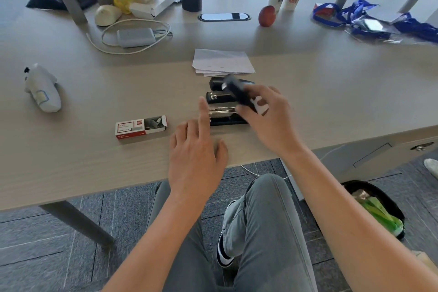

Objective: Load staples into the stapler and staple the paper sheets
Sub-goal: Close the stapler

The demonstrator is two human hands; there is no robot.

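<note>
Left of centre, the staple box [141, 127] is lying open on the desk [71, 161]. My left hand [198, 149] is hovering empty, index finger pointing at the stapler [227, 108] in mid-frame. My right hand [267, 116] is gripping its raised top cover; letting go risks it snapping down on that fingertip. The paper sheets [222, 61] are waiting just above.

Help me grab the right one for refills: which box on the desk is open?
The red-and-white staple box left of the stapler, staples showing; the white box looks closed.
</note>
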